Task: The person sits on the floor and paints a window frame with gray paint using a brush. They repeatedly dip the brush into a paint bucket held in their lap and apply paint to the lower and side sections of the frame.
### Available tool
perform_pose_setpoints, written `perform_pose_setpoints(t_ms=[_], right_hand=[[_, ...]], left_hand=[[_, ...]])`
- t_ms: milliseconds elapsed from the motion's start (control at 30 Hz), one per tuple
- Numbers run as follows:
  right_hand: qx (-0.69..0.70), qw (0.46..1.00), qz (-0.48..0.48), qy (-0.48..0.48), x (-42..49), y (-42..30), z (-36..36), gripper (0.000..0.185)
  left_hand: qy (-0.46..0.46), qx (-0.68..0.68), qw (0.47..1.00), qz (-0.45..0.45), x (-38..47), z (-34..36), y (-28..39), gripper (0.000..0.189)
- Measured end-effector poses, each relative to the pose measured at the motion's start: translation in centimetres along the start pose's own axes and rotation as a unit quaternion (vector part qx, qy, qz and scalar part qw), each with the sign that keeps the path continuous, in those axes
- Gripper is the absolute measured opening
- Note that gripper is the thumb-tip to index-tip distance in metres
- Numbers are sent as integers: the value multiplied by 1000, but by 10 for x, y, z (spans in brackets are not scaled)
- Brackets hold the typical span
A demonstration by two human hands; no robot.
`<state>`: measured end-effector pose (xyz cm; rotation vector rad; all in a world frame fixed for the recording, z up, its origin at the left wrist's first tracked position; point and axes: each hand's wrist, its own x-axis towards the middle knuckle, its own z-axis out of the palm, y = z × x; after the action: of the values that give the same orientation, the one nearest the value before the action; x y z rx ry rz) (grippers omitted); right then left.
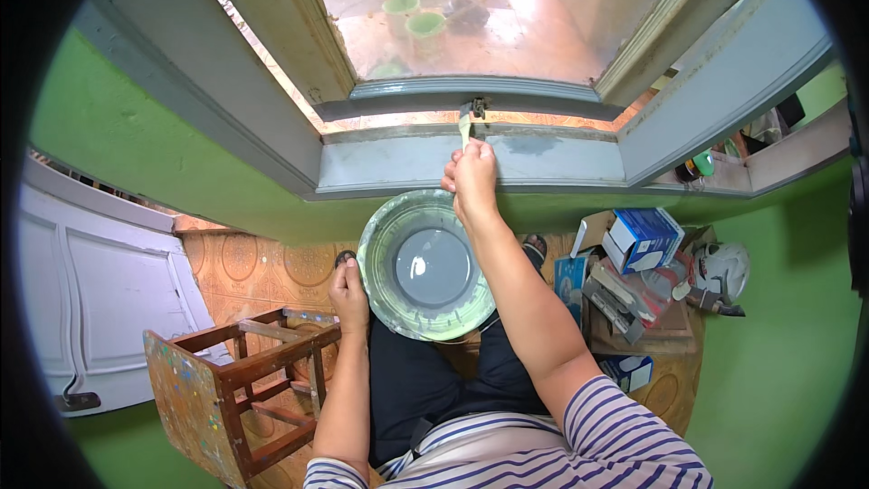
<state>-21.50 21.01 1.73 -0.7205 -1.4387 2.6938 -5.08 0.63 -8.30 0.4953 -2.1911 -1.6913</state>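
In my right hand (472, 173) is a paintbrush (465, 128), gripped by its pale handle. Its bristles meet the bottom rail of the window sash (407, 105), beside a dark metal latch (480, 107). My left hand (349, 288) grasps the left rim of a green paint-smeared bucket (380, 272), which is over my lap. Grey paint (434, 266) lies in the bottom of it. Below the sash, the grey window sill (394, 164) carries a darker grey patch right of my right hand. The sash's bottom rail looks grey and glossy, while its side stiles (285, 20) are yellowish and stained.
A paint-spotted wooden stool (271, 380) lies on its side at my left, near a white panelled door (122, 285). At right, blue-and-white boxes (641, 241) and a white helmet (723, 272) are piled up. A dark container with a green top (696, 164) stands on the right-hand ledge.
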Motion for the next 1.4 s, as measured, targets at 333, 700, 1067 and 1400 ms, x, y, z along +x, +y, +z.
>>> perform_pose_setpoints(t_ms=[333,700,1067,1400], right_hand=[[-106,993,-56,20,5,6,0,25],[-322,933,-150,62,24,33,-15,29],[-336,926,-174,11,25,22,-21,27],[-356,919,-169,-2,14,21,-11,27]], left_hand=[[6,0,1000,5,-1,3,10,36],[11,13,1000,10,-2,3,9,37],[10,10,1000,11,-2,3,13,37],[2,12,1000,5,0,2,8,36]])
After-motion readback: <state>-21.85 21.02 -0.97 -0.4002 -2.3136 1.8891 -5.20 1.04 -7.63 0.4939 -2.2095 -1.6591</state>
